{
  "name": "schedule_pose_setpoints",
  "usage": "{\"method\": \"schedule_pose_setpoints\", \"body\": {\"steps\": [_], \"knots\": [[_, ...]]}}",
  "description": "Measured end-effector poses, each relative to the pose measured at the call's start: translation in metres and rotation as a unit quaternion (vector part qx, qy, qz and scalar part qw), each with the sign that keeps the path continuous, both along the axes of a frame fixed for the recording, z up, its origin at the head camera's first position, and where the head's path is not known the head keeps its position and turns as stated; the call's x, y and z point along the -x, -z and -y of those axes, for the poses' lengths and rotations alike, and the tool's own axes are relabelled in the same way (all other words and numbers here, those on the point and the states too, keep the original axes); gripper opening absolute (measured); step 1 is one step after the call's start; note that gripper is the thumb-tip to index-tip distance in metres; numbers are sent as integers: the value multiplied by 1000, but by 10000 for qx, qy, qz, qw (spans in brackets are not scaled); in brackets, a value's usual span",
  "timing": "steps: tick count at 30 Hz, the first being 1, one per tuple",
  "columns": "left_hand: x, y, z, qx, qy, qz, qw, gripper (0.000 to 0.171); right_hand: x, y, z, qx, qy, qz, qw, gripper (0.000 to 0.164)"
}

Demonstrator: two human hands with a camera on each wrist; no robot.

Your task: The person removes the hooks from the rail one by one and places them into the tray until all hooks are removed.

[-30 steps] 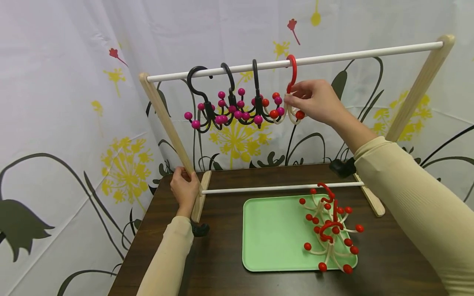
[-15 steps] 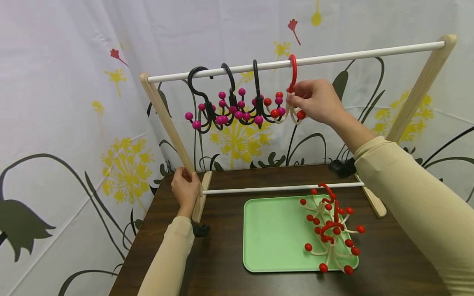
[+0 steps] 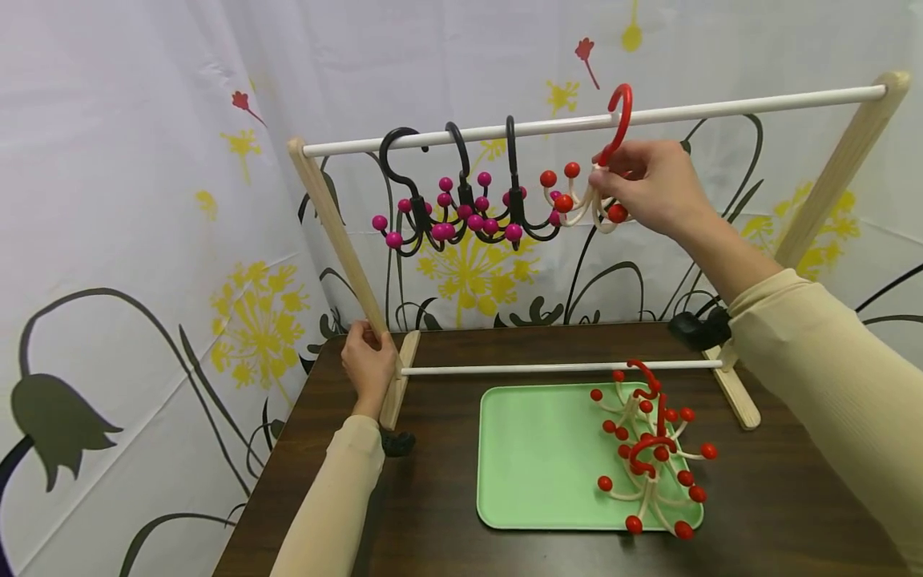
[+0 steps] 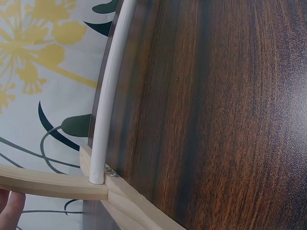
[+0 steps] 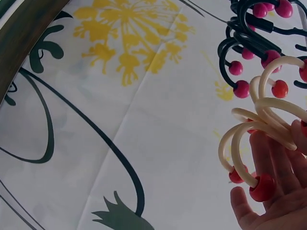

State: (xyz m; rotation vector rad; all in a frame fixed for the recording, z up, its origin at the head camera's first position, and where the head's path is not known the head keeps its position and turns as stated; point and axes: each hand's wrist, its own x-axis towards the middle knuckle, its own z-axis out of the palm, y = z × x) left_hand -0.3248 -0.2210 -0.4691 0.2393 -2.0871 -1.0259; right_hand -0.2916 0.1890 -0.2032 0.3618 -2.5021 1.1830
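Note:
My right hand [image 3: 652,188] pinches a hanger [image 3: 618,144] just below its red hook. Cream arms with red ball tips spread under the fingers; the right wrist view shows these curved arms [image 5: 266,110] from below. The hook's top stands above the white upper rail [image 3: 721,107], its tip close to the rail's upper edge; whether they touch I cannot tell. Low on the rack's left wooden post [image 3: 335,228], my left hand [image 3: 369,365] grips the wood. Several black hangers [image 3: 461,176] with magenta balls hang from the rail, left of the right hand.
Several red-hooked cream hangers [image 3: 652,457] stand bunched on the right side of a green tray [image 3: 534,457]. A white lower bar [image 3: 562,369] joins the rack's feet on the dark wooden table [image 3: 433,505]. A flower-patterned curtain [image 3: 144,200] hangs behind.
My right hand has raised the red-hooked hanger and shifted it right along the rail, farther from the black ones. The left hand keeps its place on the post. The head view shifted slightly.

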Motion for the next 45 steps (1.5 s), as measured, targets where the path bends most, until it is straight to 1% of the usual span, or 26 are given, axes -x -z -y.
{"method": "schedule_pose_setpoints", "body": {"steps": [5,9,12,15,18,23,26,27,30,34,37,41,45], "knots": [[0,0,0,9,8,-12,10000,14,-4,5,-12,146,171,-31,9997,41],[1,0,-1,28,21,10,10000,15,-10,10,-25,251,354,-92,9990,43],[2,0,-1,57,34,-11,10000,15,-14,9,-35,284,451,-221,9983,43],[3,0,-2,51,70,-42,10000,15,-17,5,-46,353,511,-356,9974,41],[3,0,-3,47,83,-51,9999,15,-18,2,-55,491,495,-333,9970,38],[2,0,-3,28,129,-68,9999,16,-24,0,-67,742,404,-57,9964,28],[1,1,-2,-3,91,-82,9999,15,-28,4,-70,682,252,57,9973,24],[1,1,-2,-10,64,-74,10000,14,-30,6,-70,565,193,107,9982,24],[0,1,-1,-26,9,-11,10000,14,-35,18,-65,33,-6,266,9996,28],[1,0,1,-37,31,61,10000,14,-40,42,-49,-530,-403,469,9967,25],[1,-1,1,-64,51,41,10000,14,-42,65,-33,-750,-863,661,9912,21],[1,-1,2,-62,57,2,10000,14,-44,98,-13,-898,-1438,988,9806,14],[2,0,2,-43,38,-15,10000,14,-46,127,3,-1014,-1812,1178,9711,7]]}}
